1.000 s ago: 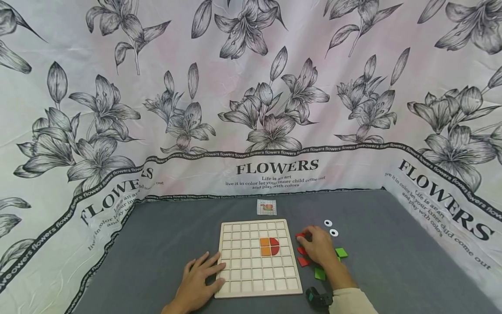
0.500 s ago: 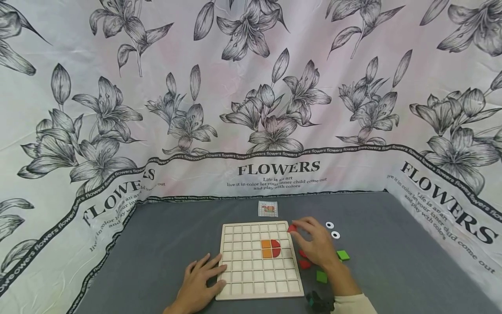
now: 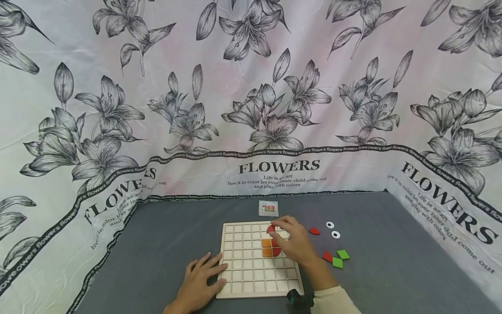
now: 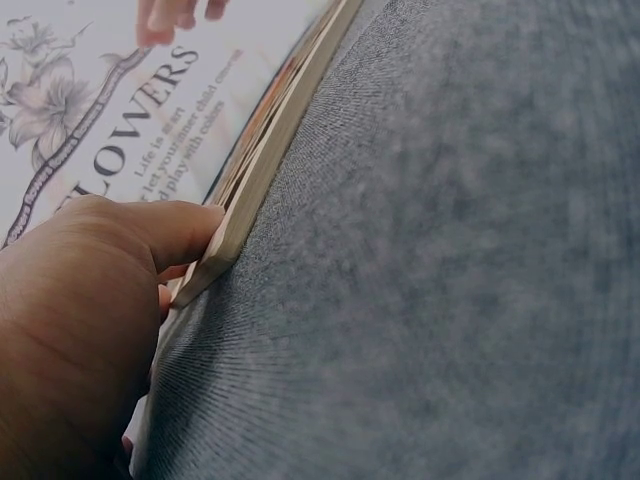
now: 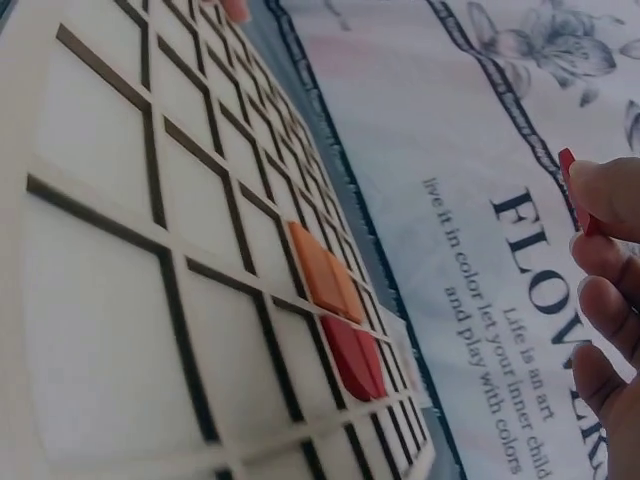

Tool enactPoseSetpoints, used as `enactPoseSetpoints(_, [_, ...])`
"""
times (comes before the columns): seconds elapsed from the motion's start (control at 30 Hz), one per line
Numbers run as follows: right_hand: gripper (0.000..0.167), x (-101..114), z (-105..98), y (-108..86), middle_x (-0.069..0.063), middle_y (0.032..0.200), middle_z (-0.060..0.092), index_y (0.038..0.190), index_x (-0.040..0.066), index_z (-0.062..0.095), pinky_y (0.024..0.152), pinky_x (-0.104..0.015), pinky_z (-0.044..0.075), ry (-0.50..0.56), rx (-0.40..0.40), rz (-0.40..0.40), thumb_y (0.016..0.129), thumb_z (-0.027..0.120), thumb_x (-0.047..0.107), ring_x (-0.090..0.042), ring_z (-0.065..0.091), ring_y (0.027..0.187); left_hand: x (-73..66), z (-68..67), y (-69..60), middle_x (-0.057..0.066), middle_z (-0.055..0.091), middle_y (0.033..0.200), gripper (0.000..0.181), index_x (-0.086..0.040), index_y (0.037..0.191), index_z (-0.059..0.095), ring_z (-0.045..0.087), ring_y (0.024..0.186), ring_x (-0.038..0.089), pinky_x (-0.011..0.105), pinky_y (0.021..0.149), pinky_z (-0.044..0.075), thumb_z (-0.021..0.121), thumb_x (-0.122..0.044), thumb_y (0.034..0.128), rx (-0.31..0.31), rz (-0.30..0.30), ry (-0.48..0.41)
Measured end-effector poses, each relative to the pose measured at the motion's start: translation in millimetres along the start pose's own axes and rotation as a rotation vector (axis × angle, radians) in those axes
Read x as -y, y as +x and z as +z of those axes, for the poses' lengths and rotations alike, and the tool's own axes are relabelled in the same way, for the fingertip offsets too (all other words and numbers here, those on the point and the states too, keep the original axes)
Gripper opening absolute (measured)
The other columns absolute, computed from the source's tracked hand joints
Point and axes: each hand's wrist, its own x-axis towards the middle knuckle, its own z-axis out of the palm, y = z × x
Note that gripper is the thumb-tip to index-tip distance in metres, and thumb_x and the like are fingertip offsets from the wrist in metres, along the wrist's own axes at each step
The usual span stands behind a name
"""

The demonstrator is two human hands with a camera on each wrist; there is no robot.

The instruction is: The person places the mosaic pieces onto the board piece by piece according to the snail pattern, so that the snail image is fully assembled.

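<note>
Right grip (image 3: 295, 244) pinched a red piece (image 3: 271, 229) above the gridded board (image 3: 248, 275).
The piece was thin and curve-edged, over the far right part. Left hand (image 3: 199, 280) lay spread on the left edge; grey bench (image 3: 157, 253) extended either side. Counted: two orange squares (image 3: 267, 243), two red quarter-rounds (image 3: 276, 251) inset; rightward, two loose red pieces (image 3: 314, 231), two green squares (image 3: 343, 254), two white rounds (image 3: 327, 225).

Pale wood in a grid of square cells on the board (image 3: 239, 253); orange on the square tiles (image 3: 267, 252), red on the rounded tiles (image 3: 276, 251), the pinched tile (image 3: 270, 229) and the loose wedges (image 3: 314, 231); green on the loose squares (image 3: 343, 254); white round dark centres on the discs (image 3: 336, 234); grey on the table (image 3: 376, 248); black lilies (image 3: 276, 134) and lettering (image 3: 279, 166) over pink-tinged white on the cloth (image 3: 211, 172).
</note>
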Motion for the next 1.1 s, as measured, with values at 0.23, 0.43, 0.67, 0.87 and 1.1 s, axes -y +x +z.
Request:
enactPoseSetpoints(0.23, [0.027, -1, 24, 3.6, -0.001, 0.104, 0.059, 0.110, 0.002, 0.071, 0.076, -0.038, 0.050, -0.015, 0.133, 0.124, 0.085, 0.075, 0.010, -0.022, 0.056, 0.098, -0.6, -0.7, -0.2, 0.004, 0.046, 0.145, 0.042, -0.021, 0.127, 0.067, 0.032, 0.135, 0.041, 0.069, 0.099, 0.013, 0.057, -0.046, 0.0947, -0.010, 0.015, 0.007])
enactPoseSetpoints(0.43, [0.026, -3, 39, 1.3, -0.004, 0.103, 0.058, 0.108, -0.002, 0.070, 0.077, -0.039, 0.050, -0.034, 0.216, 0.161, 0.086, 0.073, 0.010, -0.026, 0.055, 0.099, -0.7, -0.4, -0.2, 0.002, 0.045, 0.146, 0.042, -0.022, 0.127, 0.067, 0.031, 0.135, 0.039, 0.068, 0.100, 0.013, 0.058, -0.047, 0.0942, 0.006, 0.000, 0.021])
enactPoseSetpoints(0.67, [0.021, -8, 52, -1.6, -0.004, 0.097, 0.060, 0.103, -0.002, 0.072, 0.075, -0.038, 0.048, -0.099, 0.258, 0.170, 0.083, 0.074, 0.007, -0.025, 0.055, 0.092, -0.2, 0.7, -1.6, 0.003, 0.046, 0.145, 0.041, -0.022, 0.126, 0.067, 0.032, 0.135, 0.040, 0.067, 0.100, 0.014, 0.059, -0.046, 0.0936, -0.001, 0.003, 0.025])
enactPoseSetpoints(0.87, [0.022, -12, 55, -4.4, -0.002, 0.098, 0.060, 0.103, 0.000, 0.073, 0.071, -0.036, 0.046, -0.106, 0.309, 0.198, 0.083, 0.072, 0.008, -0.022, 0.053, 0.088, -0.9, 0.9, -0.8, 0.003, 0.045, 0.145, 0.042, -0.021, 0.126, 0.067, 0.031, 0.136, 0.039, 0.067, 0.101, 0.012, 0.059, -0.046, 0.0939, 0.004, -0.002, 0.016])
enactPoseSetpoints(1.1, [0.021, -10, 56, -5.1, -0.003, 0.100, 0.061, 0.104, 0.002, 0.073, 0.072, -0.037, 0.046, -0.111, 0.324, 0.197, 0.084, 0.072, 0.010, -0.022, 0.052, 0.088, -1.1, 0.0, 0.0, 0.003, 0.045, 0.146, 0.042, -0.022, 0.127, 0.067, 0.031, 0.135, 0.041, 0.068, 0.100, 0.013, 0.058, -0.047, 0.0938, 0.010, -0.007, 0.010])
